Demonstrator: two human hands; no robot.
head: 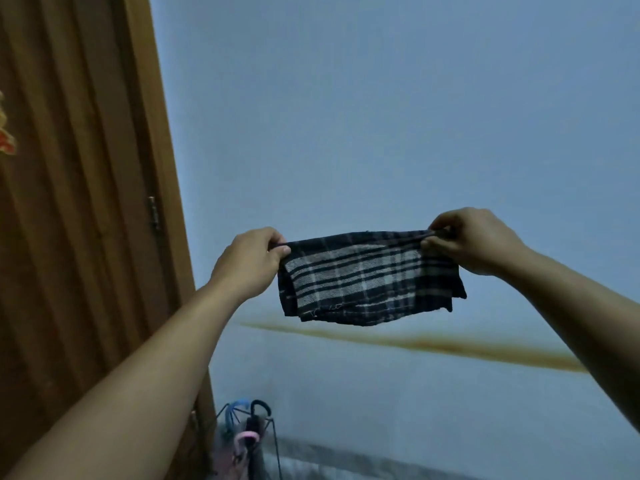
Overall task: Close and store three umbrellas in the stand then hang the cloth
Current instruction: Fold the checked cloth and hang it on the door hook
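Two hands up at the blue wall (381, 116): left hand (247, 263) and right hand (476, 239) each pinch a top corner of the plaid cloth (363, 277), stretched between them above the umbrella stand (275, 441)

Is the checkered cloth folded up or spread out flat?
Folded: the cloth hangs doubled in layers, pinched at its top corners by the left hand and right hand.

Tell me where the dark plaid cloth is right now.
In the head view, the dark plaid cloth hangs mid-frame before the blue wall, its top edge pinched between the left hand and the right hand, above the umbrella stand.
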